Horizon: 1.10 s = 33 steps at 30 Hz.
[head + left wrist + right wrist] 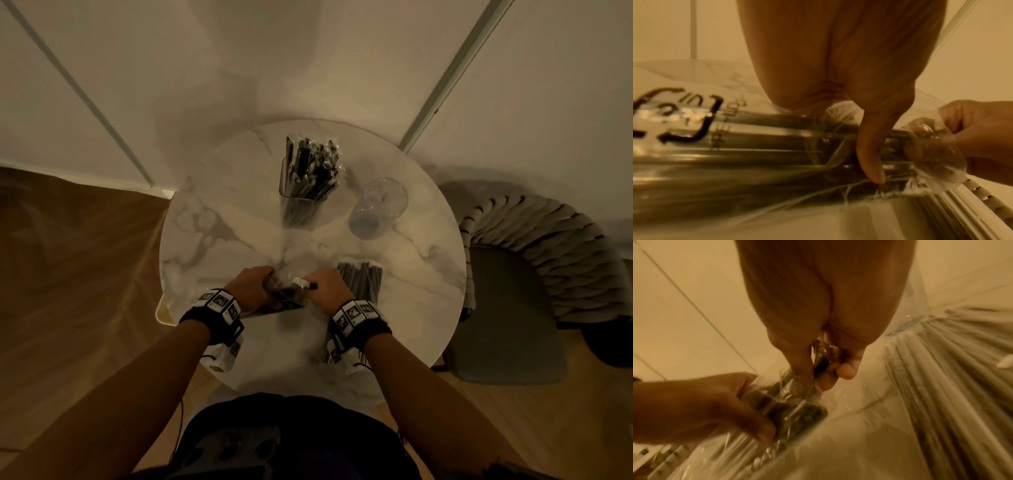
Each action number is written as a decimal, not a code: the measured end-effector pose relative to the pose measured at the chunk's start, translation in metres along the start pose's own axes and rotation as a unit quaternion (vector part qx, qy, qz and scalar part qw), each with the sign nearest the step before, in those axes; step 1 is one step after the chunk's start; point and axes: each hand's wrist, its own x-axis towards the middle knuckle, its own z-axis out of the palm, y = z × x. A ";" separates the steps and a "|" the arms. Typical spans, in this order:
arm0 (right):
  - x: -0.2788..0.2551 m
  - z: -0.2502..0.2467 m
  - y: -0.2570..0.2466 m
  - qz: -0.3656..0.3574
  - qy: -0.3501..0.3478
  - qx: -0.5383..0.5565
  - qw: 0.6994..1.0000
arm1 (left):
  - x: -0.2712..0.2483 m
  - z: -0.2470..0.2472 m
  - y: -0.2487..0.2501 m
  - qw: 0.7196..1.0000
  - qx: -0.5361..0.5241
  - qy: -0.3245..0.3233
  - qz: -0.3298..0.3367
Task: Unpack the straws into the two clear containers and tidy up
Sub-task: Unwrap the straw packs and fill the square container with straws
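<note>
Both hands hold a clear plastic pack of dark straws (pixel 286 294) at the near side of the round marble table (pixel 239 219). My left hand (pixel 265 284) grips the pack's body (pixel 756 154), thumb (pixel 871 159) across it. My right hand (pixel 317 282) pinches the bunched plastic at the pack's end (pixel 818 368). A clear container (pixel 308 192) filled with wrapped black straws stands at the far middle. To its right stands a second clear container (pixel 376 205), with nothing in it. A pack of grey straws (pixel 363 284) lies just right of my right hand.
A grey chair with a ribbed back (pixel 534 274) stands close against the table's right side. White walls run behind the table. A pale tray edge (pixel 160 313) shows beneath the table's left rim. Wooden floor lies to the left.
</note>
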 end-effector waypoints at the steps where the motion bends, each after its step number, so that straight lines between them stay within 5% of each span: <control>1: 0.000 -0.005 -0.002 0.011 -0.006 0.019 1.000 | -0.001 0.000 -0.001 1.000 0.005 -0.007 0.000; 13: -0.002 -0.031 0.004 0.030 -0.026 0.200 0.979 | 0.001 -0.003 -0.005 0.999 0.004 -0.024 -0.026; 28: -0.009 -0.076 0.035 0.111 0.087 0.169 0.976 | 0.006 -0.001 -0.015 0.998 0.049 -0.012 -0.043; 33: -0.019 -0.122 0.041 0.127 0.118 0.187 0.967 | 0.007 0.001 -0.017 0.992 0.105 0.065 -0.036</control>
